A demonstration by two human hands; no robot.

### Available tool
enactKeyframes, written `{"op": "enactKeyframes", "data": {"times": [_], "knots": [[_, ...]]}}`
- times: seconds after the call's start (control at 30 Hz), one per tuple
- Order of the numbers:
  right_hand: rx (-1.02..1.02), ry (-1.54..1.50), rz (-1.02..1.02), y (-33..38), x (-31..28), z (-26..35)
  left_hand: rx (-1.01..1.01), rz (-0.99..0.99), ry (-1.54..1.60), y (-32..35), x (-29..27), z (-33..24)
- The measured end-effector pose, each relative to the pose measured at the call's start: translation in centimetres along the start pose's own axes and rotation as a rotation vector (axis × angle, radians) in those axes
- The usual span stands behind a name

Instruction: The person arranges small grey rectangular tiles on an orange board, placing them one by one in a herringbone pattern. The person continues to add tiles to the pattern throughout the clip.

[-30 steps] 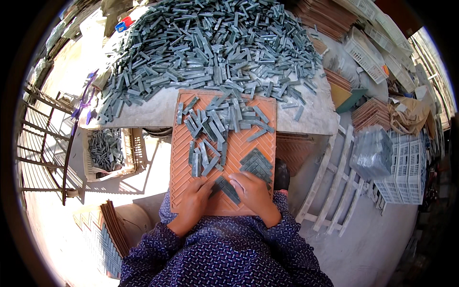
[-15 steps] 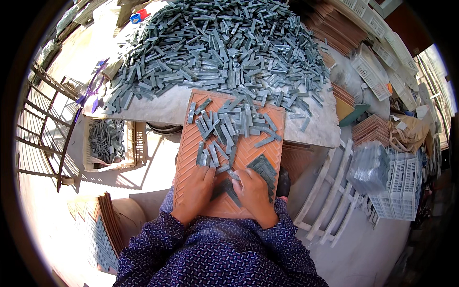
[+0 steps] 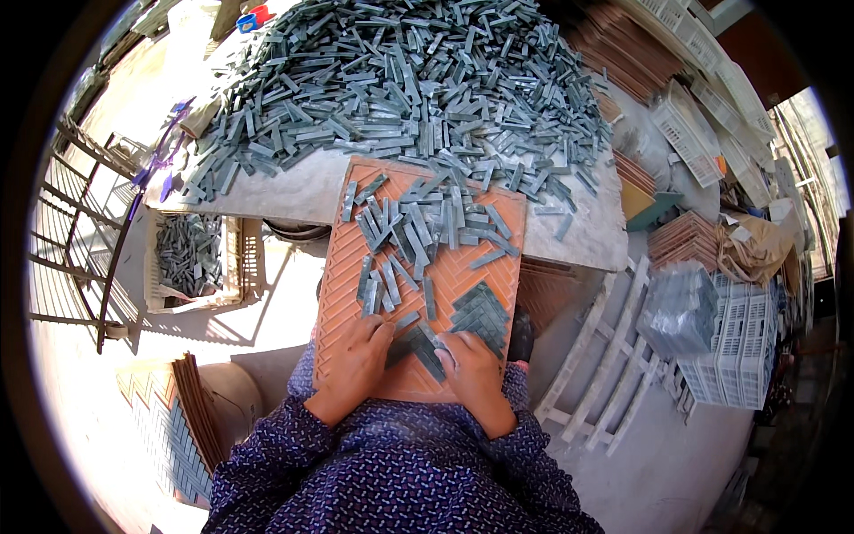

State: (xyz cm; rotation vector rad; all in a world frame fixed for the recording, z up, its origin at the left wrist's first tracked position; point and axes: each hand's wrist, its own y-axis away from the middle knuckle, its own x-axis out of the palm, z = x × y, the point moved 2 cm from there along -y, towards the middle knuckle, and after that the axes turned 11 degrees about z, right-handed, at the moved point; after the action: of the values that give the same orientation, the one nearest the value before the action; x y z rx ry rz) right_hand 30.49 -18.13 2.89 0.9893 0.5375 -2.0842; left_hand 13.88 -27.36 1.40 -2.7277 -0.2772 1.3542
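Note:
A terracotta-coloured tray (image 3: 342,276) with herringbone grooves leans from the table edge down to my lap. Dark grey-green stone strips fit into its grooves at the lower right, making a herringbone patch (image 3: 481,313). Over the tray's lower right part, my right hand (image 3: 473,363) pinches a stone strip (image 3: 430,335) between thumb and fingers. Across from it, my left hand (image 3: 354,358) is closed with fingertips together beside another strip (image 3: 406,320); what it holds, if anything, is hidden. Several loose strips (image 3: 418,222) lie jumbled on the tray's upper half.
A big heap of stone strips (image 3: 391,98) covers the table (image 3: 569,245) ahead. Left stand a crate of strips (image 3: 233,267), a metal rack (image 3: 111,258) and upright stacked trays (image 3: 191,418). At right are a white slatted pallet (image 3: 592,356) and a plastic crate (image 3: 734,347).
Both hands have shifted slightly down and left along with the whole view. My right hand has drawn a little away from the herringbone patch, uncovering more of it.

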Motion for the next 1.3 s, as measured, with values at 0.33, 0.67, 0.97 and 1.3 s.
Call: {"op": "enactKeyframes", "data": {"times": [0.33,0.67,0.97,1.3], "knots": [[0.069,-0.134,0.008,-1.1,-0.8,-0.3,-0.042,0.032,0.045,0.1,-0.7,-0.4],[0.053,-0.213,0.011,-0.5,-1.2,-0.4,-0.013,0.120,0.069,0.7,-0.3,-0.2],[-0.097,-0.059,-0.079,-3.9,0.1,-0.8,-0.072,0.046,0.147,0.8,0.1,0.1],[0.046,-0.044,0.017,-7.9,0.6,-0.4,-0.053,0.066,0.119,-0.4,0.5,0.3]]}}
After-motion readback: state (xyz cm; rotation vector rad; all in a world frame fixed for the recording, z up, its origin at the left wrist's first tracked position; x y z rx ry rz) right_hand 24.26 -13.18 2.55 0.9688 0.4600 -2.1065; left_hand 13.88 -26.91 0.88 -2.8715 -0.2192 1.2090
